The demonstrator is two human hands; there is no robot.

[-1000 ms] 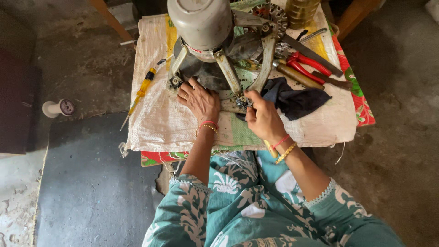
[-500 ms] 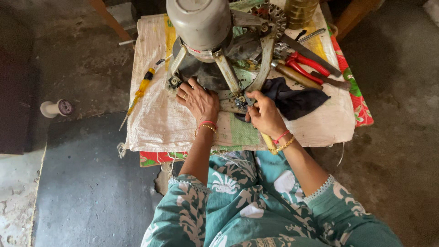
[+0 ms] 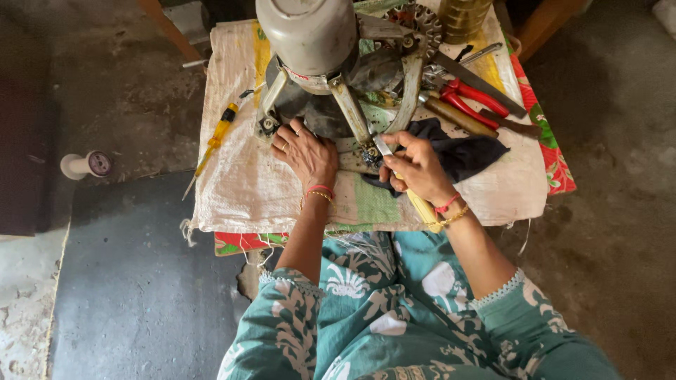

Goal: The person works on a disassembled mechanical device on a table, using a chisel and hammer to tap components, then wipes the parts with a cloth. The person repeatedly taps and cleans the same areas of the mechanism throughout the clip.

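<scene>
Here, seen from above: left hand (image 3: 306,151) flat and spread on the dark base of a grey motor assembly (image 3: 310,35), fingers open, gripping nothing, only pressing down beside the near left metal leg (image 3: 271,98). Right hand (image 3: 415,165) curled tight around a wooden-handled tool (image 3: 422,205), handle end poking out below the wrist, flat metal tip (image 3: 382,146) angled up toward the foot of the middle leg (image 3: 350,112), just beside or perhaps touching a small bolt there; too small to tell which. Motor assembly standing on a low table covered by a white woven sack (image 3: 239,183), over a red flowered cloth (image 3: 556,162). Black rag (image 3: 465,151) bunched just behind the right hand. Farther back to the right, red-handled pliers (image 3: 475,102), a wooden-handled knife (image 3: 458,116) and a toothed metal gear (image 3: 426,21), close together. Yellow-handled screwdriver (image 3: 218,134) lying on the sack's left edge, well apart from both hands. White spool (image 3: 88,164) on the floor to the left. Red thread and gold bangles at both wrists, teal patterned sleeves below.
</scene>
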